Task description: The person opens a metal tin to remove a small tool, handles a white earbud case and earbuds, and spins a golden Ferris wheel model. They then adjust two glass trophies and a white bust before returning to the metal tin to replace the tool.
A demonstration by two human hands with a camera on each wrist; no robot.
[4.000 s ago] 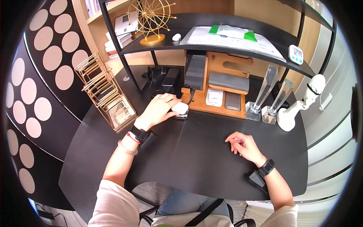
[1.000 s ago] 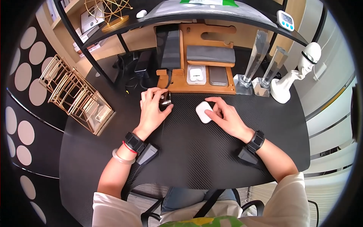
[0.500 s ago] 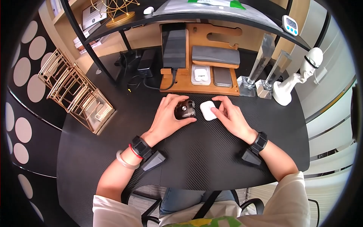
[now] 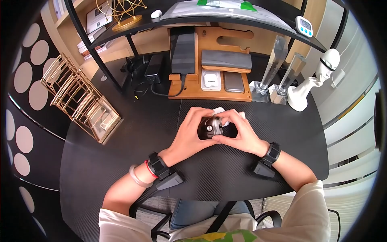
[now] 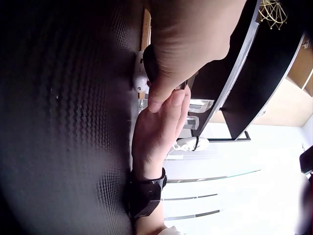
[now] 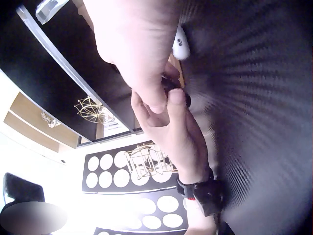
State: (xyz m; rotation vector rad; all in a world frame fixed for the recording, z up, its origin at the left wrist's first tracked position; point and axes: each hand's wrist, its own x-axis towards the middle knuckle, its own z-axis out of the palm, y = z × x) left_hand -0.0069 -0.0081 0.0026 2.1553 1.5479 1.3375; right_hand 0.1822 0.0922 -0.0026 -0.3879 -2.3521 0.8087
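Observation:
In the head view, my left hand (image 4: 188, 135) grips a small dark, glossy device (image 4: 204, 127) with a round silver button, shaped like a mini electric shaver. The fingers and thumb of my right hand (image 4: 248, 136) curl round its shiny end, and the two thumbs meet at the near side. Just behind the hands lies a white earbud case (image 4: 219, 110), mostly hidden by the fingers. The right wrist view shows the white case (image 6: 181, 45) on the desk. Both wrist views have most of the shaver covered by my fingers.
On the desk behind stands a wooden organizer (image 4: 177, 92) holding a tablet-like device, a grey case and earbuds. Crystal trophies (image 4: 278, 60) and a white figurine (image 4: 298, 97) stand right, a gold wire rack (image 4: 80, 101) left. A black shelf (image 4: 225, 19) overhangs the back.
My left hand has brought the shaver from the back left to the desk's middle. My right hand has let go of the white case and taken the shaver's shiny end.

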